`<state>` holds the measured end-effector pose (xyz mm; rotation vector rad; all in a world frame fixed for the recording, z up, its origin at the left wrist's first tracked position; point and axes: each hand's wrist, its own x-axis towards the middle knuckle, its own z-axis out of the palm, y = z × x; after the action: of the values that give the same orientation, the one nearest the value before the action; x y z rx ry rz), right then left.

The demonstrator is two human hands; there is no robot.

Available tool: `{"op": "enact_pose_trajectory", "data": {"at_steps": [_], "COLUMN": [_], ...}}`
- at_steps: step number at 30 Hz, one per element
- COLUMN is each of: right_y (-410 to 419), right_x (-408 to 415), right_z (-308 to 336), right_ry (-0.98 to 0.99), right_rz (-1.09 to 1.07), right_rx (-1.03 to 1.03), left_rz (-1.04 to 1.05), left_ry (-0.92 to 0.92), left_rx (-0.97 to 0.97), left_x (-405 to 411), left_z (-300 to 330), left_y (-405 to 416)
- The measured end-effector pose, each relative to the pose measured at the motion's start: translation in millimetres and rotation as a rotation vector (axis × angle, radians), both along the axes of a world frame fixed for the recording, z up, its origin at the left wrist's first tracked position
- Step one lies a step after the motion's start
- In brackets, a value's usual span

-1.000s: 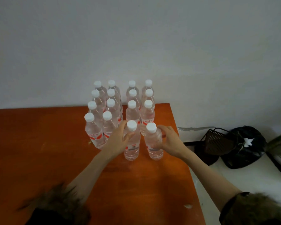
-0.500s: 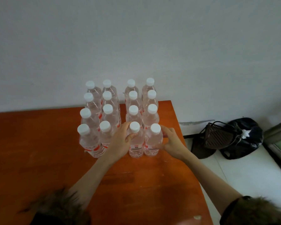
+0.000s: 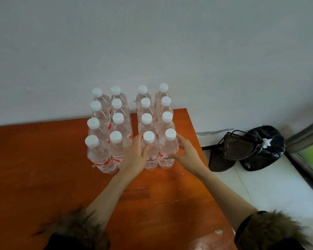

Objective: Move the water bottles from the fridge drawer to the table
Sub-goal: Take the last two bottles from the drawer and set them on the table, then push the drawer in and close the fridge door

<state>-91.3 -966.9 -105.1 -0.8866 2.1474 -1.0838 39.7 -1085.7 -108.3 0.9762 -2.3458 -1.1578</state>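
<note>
Bottles all upright on the orange table (image 3: 43, 168), sixteen white-capped water bottles in four columns of four, pushed up near the far edge by the grey wall (image 3: 152, 42). We see our left hand (image 3: 135, 159) wrapped around the front bottle of the third column (image 3: 150, 156), thumb on its near face, fingers behind. Our right hand (image 3: 186, 154) is loosely cupped beside the front-right bottle (image 3: 167, 150); thumb tip meets its lower side, fingers curved just off the shoulder, so we can't call it a firm grip. Both bottles stand on the tabletop, touching each other. Dark mesh basket (image 3: 237, 147) and black bag (image 3: 266, 143) sit on the floor right of the table.
</note>
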Motion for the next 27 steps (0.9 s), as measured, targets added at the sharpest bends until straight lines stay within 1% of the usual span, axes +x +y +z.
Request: {"op": "enact_pose_trajectory", "data": {"at_steps": [2, 4, 8, 11, 15, 19, 22, 27], "right_y": [3, 6, 26, 62, 128, 210, 279, 398], "right_x": [5, 8, 11, 14, 19, 41, 76, 160], "right_z": [2, 5, 19, 34, 54, 76, 87, 96], "right_ry": [-0.067, -0.067, 0.121, 0.27, 0.517, 0.683, 0.734, 0.718], "right_rz": [-0.002, 0.016, -0.034, -0.071, -0.148, -0.328, -0.457, -0.648], "right_rx": [-0.025, -0.002, 0.079, 0.085, 0.187, 0.325, 0.38, 0.489], "left_rz": [-0.015, -0.026, -0.074, -0.208, -0.389, -0.6, -0.726, -0.954], "left_ry": [-0.01, -0.005, 0.136, 0.109, -0.029, -0.034, 0.0, 0.107], "left_rx": [0.016, -0.017, -0.251, -0.428, -0.604, -0.722, -0.753, -0.753], "left_x": [1, 4, 10, 3, -9, -15, -9, 25], "left_z": [1, 6, 34, 52, 67, 83, 93, 102], "left_y": [2, 6, 22, 41, 84, 140, 195, 309]}}
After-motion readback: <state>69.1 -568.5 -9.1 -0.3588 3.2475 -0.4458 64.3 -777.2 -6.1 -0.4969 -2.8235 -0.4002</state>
